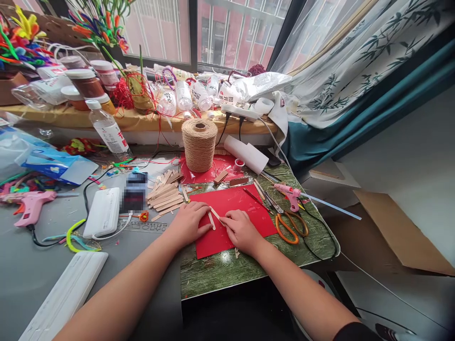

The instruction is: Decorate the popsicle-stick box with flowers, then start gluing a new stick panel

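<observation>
Both my hands rest on a red sheet (pixel 245 201) laid on a green mat (pixel 249 267). My left hand (pixel 190 222) lies fingers down, its fingertips pressing a short wooden stick (pixel 212 221) against the sheet. My right hand (pixel 240 229) is closed in a pinch on a second thin wooden stick (pixel 216 214) that angles up and to the left, close beside the first. A pile of several more wooden sticks (pixel 165 194) sits just left of the red sheet.
Orange-handled scissors (pixel 289 227) and a small pink glue gun (pixel 291 195) lie right of the sheet. A twine spool (pixel 199 144) and a white roll (pixel 246 154) stand behind it. A white power bank (pixel 103 212), another pink glue gun (pixel 30 203) and bottles (pixel 106 128) crowd the left.
</observation>
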The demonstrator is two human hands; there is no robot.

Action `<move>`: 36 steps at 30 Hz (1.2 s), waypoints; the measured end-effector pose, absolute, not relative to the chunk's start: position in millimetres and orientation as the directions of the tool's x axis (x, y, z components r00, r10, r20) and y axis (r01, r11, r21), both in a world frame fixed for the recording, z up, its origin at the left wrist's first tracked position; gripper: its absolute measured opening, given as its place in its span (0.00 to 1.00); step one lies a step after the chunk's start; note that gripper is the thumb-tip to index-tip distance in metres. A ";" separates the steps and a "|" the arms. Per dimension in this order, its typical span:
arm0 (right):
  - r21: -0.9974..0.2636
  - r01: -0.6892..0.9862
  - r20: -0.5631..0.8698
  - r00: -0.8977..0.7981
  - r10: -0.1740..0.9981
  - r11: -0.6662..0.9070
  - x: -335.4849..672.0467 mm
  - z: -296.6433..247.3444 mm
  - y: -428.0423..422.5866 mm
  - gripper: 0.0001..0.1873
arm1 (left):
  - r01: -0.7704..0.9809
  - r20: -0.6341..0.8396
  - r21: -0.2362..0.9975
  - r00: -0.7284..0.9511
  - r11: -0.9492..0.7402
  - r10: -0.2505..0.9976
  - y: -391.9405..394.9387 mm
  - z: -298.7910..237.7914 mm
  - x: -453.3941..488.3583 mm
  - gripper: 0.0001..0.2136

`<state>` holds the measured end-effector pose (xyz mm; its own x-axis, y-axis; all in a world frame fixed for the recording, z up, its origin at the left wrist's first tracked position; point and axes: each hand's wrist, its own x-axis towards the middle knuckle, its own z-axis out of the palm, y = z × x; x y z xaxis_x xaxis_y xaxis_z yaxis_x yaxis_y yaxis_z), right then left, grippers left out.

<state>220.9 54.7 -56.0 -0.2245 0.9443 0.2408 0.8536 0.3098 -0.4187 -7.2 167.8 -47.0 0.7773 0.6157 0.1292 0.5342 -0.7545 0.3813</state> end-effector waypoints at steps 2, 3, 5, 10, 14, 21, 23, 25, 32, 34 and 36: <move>-0.448 0.835 0.238 -0.234 0.943 0.320 214.1 -55.6 63.0 0.15 | 0.526 0.130 0.411 0.775 -0.745 0.619 170.2 -48.7 -8.2 0.23; -0.462 0.820 0.241 -0.251 0.938 0.338 211.7 -55.5 66.8 0.15 | 0.523 0.131 0.424 0.772 -0.739 0.622 171.1 -49.7 -8.6 0.24; -0.485 0.786 0.254 -0.292 0.922 0.383 209.6 -56.0 72.7 0.14 | 0.526 0.133 0.446 0.761 -0.724 0.635 172.3 -51.6 -9.1 0.25; -0.498 0.748 0.316 -0.316 0.895 0.440 212.4 -61.4 75.0 0.15 | 0.515 0.138 0.460 0.764 -0.724 0.631 171.9 -52.0 -9.6 0.25; -0.464 0.731 0.306 -0.398 0.865 0.500 212.6 -62.0 71.6 0.17 | 0.522 0.134 0.459 0.759 -0.719 0.637 170.9 -50.3 -7.8 0.24; -0.458 0.740 0.279 -0.406 0.870 0.492 211.9 -60.5 71.1 0.18 | 0.465 0.108 0.495 0.805 -0.734 0.583 179.9 -46.2 -18.5 0.29; -0.454 0.747 0.269 -0.405 0.874 0.486 212.3 -61.2 71.2 0.18 | 0.427 0.098 0.523 0.830 -0.738 0.549 184.3 -43.6 -23.8 0.31; -0.446 0.750 0.257 -0.415 0.873 0.488 212.2 -61.1 71.0 0.19 | 0.422 0.087 0.525 0.837 -0.739 0.540 187.2 -41.5 -26.6 0.31; -0.402 0.760 0.208 -0.468 0.859 0.511 210.6 -61.6 71.0 0.26 | 0.419 0.100 0.478 0.847 -0.772 0.522 182.1 -39.1 -25.8 0.29; -0.389 0.764 0.200 -0.476 0.856 0.515 211.2 -64.6 72.4 0.27 | 0.418 0.092 0.466 0.854 -0.780 0.513 182.2 -40.2 -27.3 0.27; -0.377 0.760 0.202 -0.491 0.848 0.530 211.7 -67.9 72.9 0.27 | 0.417 0.092 0.463 0.855 -0.782 0.510 182.6 -41.8 -29.2 0.26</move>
<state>211.7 72.9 -67.9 -0.4905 0.8476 0.2022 0.7599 0.5296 -0.3769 -29.2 182.6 -41.8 0.8552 0.5102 0.0916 0.4169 -0.7820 0.4633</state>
